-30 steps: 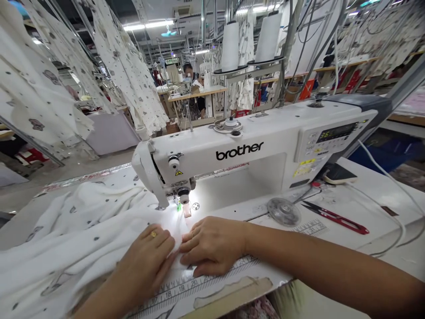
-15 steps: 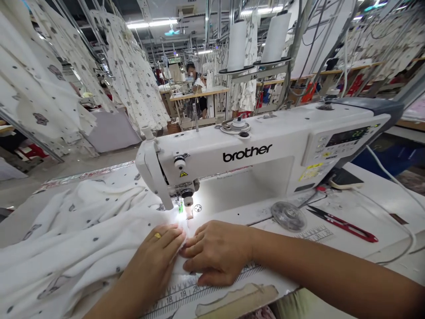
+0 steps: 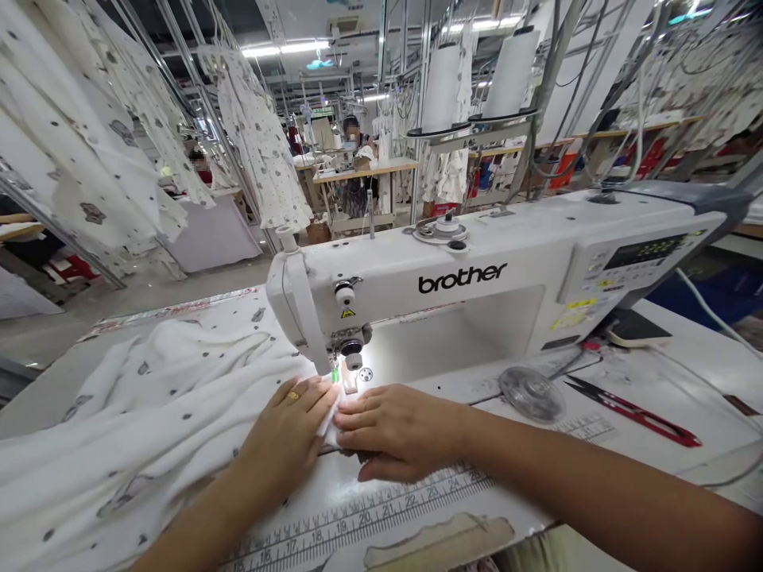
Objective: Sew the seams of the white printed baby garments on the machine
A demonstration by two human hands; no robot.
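Observation:
White fabric printed with small grey motifs (image 3: pixel 149 421) lies bunched on the sewing table, left of the needle of a white Brother sewing machine (image 3: pixel 458 278). My left hand (image 3: pixel 286 425) rests flat on the fabric and presses it, a gold ring on one finger. My right hand (image 3: pixel 399 433) sits just in front of the presser foot (image 3: pixel 351 377), its fingertips on the fabric edge beside my left fingertips. The fabric's edge runs under the lit foot, partly hidden by my fingers.
A measuring tape scale (image 3: pixel 358 516) is fixed along the table's front. Red-handled thread snips (image 3: pixel 632 413) and a clear round disc (image 3: pixel 530 393) lie to the right. Thread cones (image 3: pixel 441 87) stand behind the machine. Printed garments (image 3: pixel 262 143) hang on racks, and a co-worker (image 3: pixel 354 159) sits beyond.
The whole view has shifted, with the machine now further right and higher in the frame. Both hands remain on the fabric near the foot, and the fabric shows no clear change of hold.

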